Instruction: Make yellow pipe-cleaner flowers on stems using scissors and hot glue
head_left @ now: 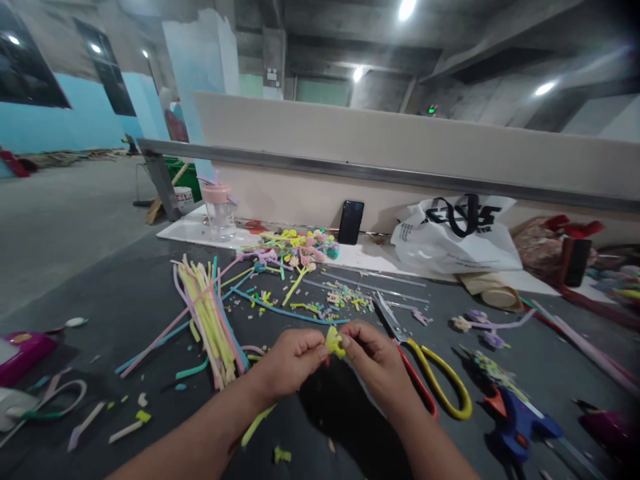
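Between the fingertips of my left hand (300, 353) and my right hand (373, 360) is a small yellow flower-like piece of fuzzy pipe cleaner (335, 341). Both hands pinch it from opposite sides, just above the dark table. To the left of my left hand lies a bundle of pastel pipe cleaners (207, 320). Scissors (417, 357) with red and yellow handles rest just right of my right hand. Ahead of the hands are short cut bits (345, 297) and a heap of colourful fuzzy flowers (300, 247).
A blue glue gun (523, 420) lies at the right, near a purple fuzzy flower (493, 323). Along the back stand a lidded clear cup (219, 213), a phone (351, 222) and a white bag (455, 240). Clear sticks (400, 279) lie before the phone. A magenta device (25, 353) sits far left.
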Demonstrator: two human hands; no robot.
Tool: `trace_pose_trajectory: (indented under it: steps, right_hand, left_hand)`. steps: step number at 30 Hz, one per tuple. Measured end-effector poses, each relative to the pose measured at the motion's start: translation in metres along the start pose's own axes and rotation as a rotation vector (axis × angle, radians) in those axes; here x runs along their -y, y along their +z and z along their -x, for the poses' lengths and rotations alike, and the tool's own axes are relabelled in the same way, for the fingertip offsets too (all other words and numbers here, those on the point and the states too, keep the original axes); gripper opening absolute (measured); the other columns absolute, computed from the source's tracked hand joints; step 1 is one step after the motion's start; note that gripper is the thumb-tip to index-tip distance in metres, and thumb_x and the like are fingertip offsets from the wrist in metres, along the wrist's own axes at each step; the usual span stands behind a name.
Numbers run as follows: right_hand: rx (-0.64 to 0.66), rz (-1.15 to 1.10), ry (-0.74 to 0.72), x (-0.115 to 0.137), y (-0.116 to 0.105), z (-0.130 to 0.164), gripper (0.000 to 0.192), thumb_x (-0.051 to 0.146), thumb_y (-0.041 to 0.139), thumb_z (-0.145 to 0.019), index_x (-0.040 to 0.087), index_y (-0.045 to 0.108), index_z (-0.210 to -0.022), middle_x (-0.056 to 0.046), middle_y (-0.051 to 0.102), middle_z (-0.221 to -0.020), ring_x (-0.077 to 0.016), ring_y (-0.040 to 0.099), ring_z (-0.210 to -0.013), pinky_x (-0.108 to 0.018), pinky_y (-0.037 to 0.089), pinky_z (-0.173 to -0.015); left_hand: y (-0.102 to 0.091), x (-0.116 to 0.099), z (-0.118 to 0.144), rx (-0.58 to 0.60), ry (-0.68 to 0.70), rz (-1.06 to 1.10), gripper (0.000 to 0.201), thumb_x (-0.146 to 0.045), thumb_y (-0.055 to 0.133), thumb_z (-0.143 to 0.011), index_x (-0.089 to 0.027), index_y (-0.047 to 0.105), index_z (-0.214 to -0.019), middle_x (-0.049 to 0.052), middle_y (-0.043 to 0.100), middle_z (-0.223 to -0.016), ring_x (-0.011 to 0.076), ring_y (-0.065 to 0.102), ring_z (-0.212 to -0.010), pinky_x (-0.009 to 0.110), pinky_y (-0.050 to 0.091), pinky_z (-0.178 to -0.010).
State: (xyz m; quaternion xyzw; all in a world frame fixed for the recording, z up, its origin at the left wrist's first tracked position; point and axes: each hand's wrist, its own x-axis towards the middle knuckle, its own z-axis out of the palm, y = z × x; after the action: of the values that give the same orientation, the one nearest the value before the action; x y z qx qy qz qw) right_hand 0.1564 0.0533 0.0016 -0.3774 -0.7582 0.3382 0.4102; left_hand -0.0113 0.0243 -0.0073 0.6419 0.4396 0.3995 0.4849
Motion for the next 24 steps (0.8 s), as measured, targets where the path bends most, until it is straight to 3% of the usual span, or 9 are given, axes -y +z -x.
trace_pose_trajectory:
  steps: [5, 7, 11, 13, 16, 20, 24]
  right_hand:
    - [0.005, -0.189, 0.148, -0.004, 0.005, 0.001, 0.018, 0.035, 0.057, -0.078, 0.018, 0.058, -0.071, 0.0, 0.053, -0.066, -0.0139, 0.047, -0.063, -0.024, 0.039, -0.058]
    - [-0.013, -0.244, 0.172, -0.007, 0.006, 0.0, 0.019, 0.036, 0.058, -0.078, 0.018, 0.059, -0.073, 0.001, 0.05, -0.063, -0.0128, 0.045, -0.06, -0.024, 0.037, -0.055]
    - [-0.235, -0.353, 0.178, -0.021, 0.005, -0.004, 0.018, 0.035, 0.056, -0.08, 0.019, 0.058, -0.087, 0.004, 0.046, -0.061, -0.0104, 0.041, -0.054, -0.022, 0.034, -0.05]
    - [-0.379, -0.334, 0.161, -0.029, 0.003, -0.007, 0.017, 0.035, 0.056, -0.079, 0.02, 0.056, -0.088, 0.003, 0.047, -0.065, -0.0094, 0.041, -0.053, -0.022, 0.034, -0.05]
    - [-0.474, -0.209, 0.117, -0.036, 0.0, -0.01, 0.017, 0.035, 0.054, -0.08, 0.019, 0.052, -0.088, 0.004, 0.046, -0.066, -0.009, 0.04, -0.052, -0.021, 0.034, -0.048]
    - [-0.407, -0.083, 0.096, -0.035, 0.004, -0.009, 0.019, 0.035, 0.053, -0.079, 0.019, 0.052, -0.088, 0.004, 0.045, -0.062, -0.011, 0.041, -0.052, -0.023, 0.035, -0.048]
    - [-0.29, 0.033, 0.079, -0.03, 0.012, -0.004, 0.017, 0.035, 0.055, -0.078, 0.018, 0.054, -0.08, 0.003, 0.046, -0.061, -0.0124, 0.042, -0.054, -0.024, 0.034, -0.05]
  left_hand:
    - [0.0, -0.001, -0.001, 0.001, 0.086, -0.079, 0.03, -0.034, 0.043, -0.082, -0.016, 0.052, -0.059, -0.003, 0.043, -0.056, 0.0101, 0.039, -0.056, 0.021, 0.028, -0.052]
    - [0.0, 0.001, -0.002, -0.026, 0.058, -0.04, 0.03, -0.034, 0.045, -0.081, -0.016, 0.052, -0.059, -0.004, 0.041, -0.054, 0.0092, 0.037, -0.053, 0.02, 0.027, -0.05]
    - [-0.011, 0.009, -0.006, -0.251, -0.067, 0.29, 0.028, -0.038, 0.051, -0.078, -0.016, 0.049, -0.061, -0.006, 0.038, -0.049, 0.0058, 0.032, -0.042, 0.018, 0.022, -0.041]
    - [-0.023, 0.014, -0.01, -0.413, -0.024, 0.516, 0.025, -0.037, 0.056, -0.075, -0.016, 0.05, -0.063, -0.007, 0.039, -0.048, 0.0039, 0.029, -0.037, 0.017, 0.019, -0.037]
    - [-0.045, 0.018, -0.013, -0.554, 0.061, 0.618, 0.024, -0.038, 0.056, -0.075, -0.017, 0.046, -0.066, -0.009, 0.037, -0.049, 0.0022, 0.025, -0.033, 0.017, 0.019, -0.035]
    - [-0.062, 0.019, -0.013, -0.693, 0.129, 0.691, 0.025, -0.04, 0.055, -0.075, -0.018, 0.044, -0.07, -0.009, 0.037, -0.051, 0.0017, 0.027, -0.033, 0.016, 0.021, -0.035]
    - [-0.068, 0.018, -0.013, -0.744, 0.152, 0.738, 0.023, -0.039, 0.054, -0.077, -0.018, 0.044, -0.071, -0.009, 0.038, -0.05, 0.0017, 0.028, -0.033, 0.017, 0.021, -0.035]
